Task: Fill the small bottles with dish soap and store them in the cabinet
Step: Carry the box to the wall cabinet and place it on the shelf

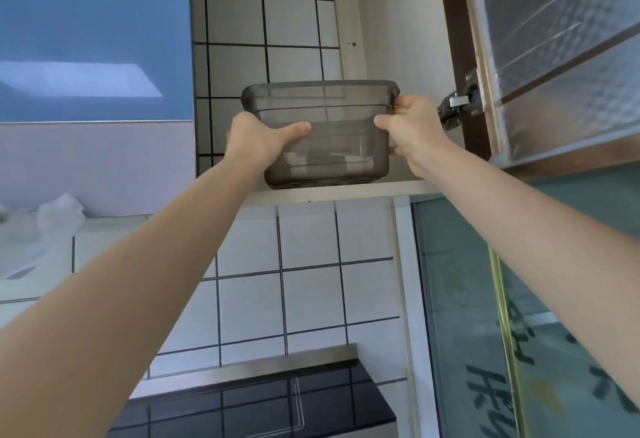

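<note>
bin at the shelf edge
your left hand (258, 141) and right hand (412, 133) clasp the bin (322, 133) by its ends, keeping it level, base on the shelf (346, 192) lip.

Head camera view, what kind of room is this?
Most likely a home kitchen: an open wall cabinet with a hinged door, white tiled wall, and what looks like a range hood below.
</note>
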`<state>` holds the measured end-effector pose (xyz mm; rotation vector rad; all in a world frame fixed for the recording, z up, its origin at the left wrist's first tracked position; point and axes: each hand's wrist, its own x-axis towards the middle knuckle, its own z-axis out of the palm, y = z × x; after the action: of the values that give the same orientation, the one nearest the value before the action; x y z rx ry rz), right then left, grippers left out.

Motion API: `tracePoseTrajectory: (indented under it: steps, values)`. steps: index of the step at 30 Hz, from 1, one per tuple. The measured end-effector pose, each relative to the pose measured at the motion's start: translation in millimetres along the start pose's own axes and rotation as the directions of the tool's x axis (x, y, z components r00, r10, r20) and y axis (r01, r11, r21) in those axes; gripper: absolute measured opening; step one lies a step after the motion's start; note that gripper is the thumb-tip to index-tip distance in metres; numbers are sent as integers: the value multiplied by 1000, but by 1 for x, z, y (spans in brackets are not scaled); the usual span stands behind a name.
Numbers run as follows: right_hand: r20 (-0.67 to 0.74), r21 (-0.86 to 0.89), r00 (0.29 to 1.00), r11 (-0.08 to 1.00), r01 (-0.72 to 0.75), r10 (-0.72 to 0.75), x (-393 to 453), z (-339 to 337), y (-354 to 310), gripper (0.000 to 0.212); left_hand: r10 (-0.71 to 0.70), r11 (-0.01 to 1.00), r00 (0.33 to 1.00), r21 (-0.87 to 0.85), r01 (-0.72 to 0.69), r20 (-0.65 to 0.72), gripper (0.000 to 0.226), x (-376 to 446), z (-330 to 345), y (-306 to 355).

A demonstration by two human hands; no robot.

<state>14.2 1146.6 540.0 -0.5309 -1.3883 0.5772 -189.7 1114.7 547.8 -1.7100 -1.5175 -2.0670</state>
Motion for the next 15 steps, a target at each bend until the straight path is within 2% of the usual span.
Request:
tracePoseTrajectory:
  steps: [6,10,14,15]
  values:
    - [54,7,998,1000,-25,25,-2,4,9,21,-34,992,999,125,33,3,59,-7,-6,-4]
    - [55,2,998,999,-38,37,-8,6,8,28,-34,983,999,181,33,0,62,-12,-9,-4]
    - [70,-142,996,989,-45,56,-19,2,-2,24,-13,968,1000,250,7,23,59,-21,-14,4]
    - [69,-170,995,984,-56,68,-22,0,-4,33,-5,963,1000,269,-3,29,56,-23,-14,6]
